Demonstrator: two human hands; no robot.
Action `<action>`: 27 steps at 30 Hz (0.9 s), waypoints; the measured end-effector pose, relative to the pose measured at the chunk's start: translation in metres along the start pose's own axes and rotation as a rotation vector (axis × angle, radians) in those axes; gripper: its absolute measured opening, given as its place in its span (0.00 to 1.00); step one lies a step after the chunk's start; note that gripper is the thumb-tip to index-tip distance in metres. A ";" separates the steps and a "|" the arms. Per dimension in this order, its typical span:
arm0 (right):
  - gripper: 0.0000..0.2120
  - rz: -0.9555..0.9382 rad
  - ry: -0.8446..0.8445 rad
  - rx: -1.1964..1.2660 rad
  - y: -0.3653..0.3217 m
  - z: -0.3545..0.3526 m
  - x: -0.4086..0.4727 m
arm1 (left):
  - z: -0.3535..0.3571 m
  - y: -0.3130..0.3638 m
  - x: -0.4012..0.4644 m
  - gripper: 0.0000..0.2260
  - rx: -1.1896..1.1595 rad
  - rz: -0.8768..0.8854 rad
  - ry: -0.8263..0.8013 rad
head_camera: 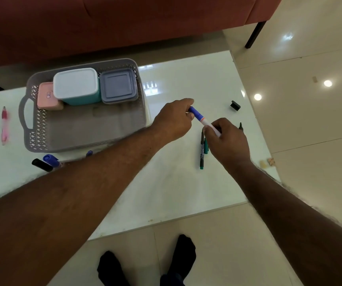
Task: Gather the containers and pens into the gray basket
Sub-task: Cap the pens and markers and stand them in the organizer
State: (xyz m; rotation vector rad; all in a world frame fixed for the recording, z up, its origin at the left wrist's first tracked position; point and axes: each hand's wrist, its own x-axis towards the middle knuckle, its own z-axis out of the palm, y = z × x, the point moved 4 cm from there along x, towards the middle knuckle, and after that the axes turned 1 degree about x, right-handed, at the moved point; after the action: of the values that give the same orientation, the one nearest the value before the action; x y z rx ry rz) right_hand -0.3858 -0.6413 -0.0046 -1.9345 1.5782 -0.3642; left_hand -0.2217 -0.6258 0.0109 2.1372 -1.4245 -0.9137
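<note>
The gray basket (34, 124) sits at the table's left and holds a pink container (45, 94), a white-lidded teal container (76, 85) and a gray container (117, 85). Both hands hold one blue-capped white marker (200, 116) above the table, right of the basket. My left hand (173, 120) pinches its blue cap end. My right hand (225, 141) grips its white barrel. A green pen (202, 153) and a teal pen (206, 146) lie under my right hand. A pink pen (4, 124) lies left of the basket. Blue (50, 158) and black (41, 164) markers lie at its near side.
A small black cap (235, 105) and a dark pen (240, 126), partly hidden by my right hand, lie near the white table's (166, 193) right edge. A red sofa (124, 21) stands behind the table. My feet in black socks (145, 263) are on the tiled floor below.
</note>
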 end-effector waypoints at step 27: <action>0.06 -0.152 -0.363 0.650 -0.149 0.051 -0.072 | -0.171 -0.060 -0.103 0.17 0.004 0.064 0.305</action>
State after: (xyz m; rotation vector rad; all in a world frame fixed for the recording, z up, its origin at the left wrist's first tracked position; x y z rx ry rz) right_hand -0.2576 -0.5427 0.0581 -1.5014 0.9267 -0.4850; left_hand -0.0877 -0.5103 0.1216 2.1125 -1.3309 -0.5333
